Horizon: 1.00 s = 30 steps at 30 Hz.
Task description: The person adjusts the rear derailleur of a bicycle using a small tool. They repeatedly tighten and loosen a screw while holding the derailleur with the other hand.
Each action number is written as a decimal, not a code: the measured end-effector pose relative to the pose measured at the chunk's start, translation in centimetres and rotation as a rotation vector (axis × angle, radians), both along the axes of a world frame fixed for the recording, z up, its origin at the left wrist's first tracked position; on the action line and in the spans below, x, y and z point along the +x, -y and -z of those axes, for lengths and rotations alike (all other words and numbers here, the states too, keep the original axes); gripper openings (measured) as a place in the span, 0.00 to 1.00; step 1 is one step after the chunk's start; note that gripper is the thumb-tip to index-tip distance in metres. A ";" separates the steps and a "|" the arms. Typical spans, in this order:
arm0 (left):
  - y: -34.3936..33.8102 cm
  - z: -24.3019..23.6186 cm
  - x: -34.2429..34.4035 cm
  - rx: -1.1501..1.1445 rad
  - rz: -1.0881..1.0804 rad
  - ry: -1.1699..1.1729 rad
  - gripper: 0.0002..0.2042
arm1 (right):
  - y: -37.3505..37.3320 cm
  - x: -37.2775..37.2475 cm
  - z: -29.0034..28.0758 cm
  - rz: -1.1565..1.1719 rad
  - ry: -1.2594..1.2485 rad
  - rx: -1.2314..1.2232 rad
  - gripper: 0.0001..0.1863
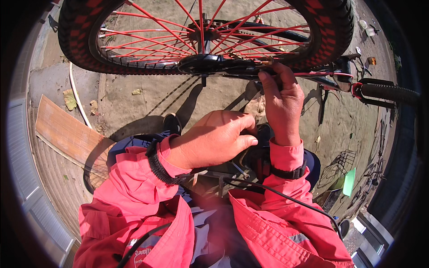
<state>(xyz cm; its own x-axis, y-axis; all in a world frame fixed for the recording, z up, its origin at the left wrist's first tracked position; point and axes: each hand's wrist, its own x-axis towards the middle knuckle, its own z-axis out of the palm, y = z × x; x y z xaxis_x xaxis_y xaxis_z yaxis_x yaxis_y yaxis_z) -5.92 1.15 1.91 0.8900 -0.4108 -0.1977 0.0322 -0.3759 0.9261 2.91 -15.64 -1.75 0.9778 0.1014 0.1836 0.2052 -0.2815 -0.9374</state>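
Observation:
A bicycle wheel with red spokes and a black tyre [80, 40] patterned in red spans the top of the head view. Beneath its hub runs a dark chain guard [201, 64] and frame part. My right hand [285, 96] reaches up to this part, thumb and forefinger closed together at its lower edge. Whatever lies between those fingertips is too small to make out. Lower and to the left, my left hand [210, 140] hovers over my lap, back upward and fingers curled inward. Its palm is hidden. A metal wrench [240, 169] shows just below it.
A bent brown board [67, 134] lies at left beside a pale hose [76, 94] and dry leaves [69, 99]. Another tyre [389, 93] juts out at right. A light green object [349, 182] sits at lower right, and a black cable [286, 195] crosses my lap.

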 end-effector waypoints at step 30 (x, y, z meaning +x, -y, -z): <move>0.1 0.0 -0.1 0.025 -0.021 0.081 0.12 | 0.0 0.0 0.0 0.000 0.005 -0.007 0.13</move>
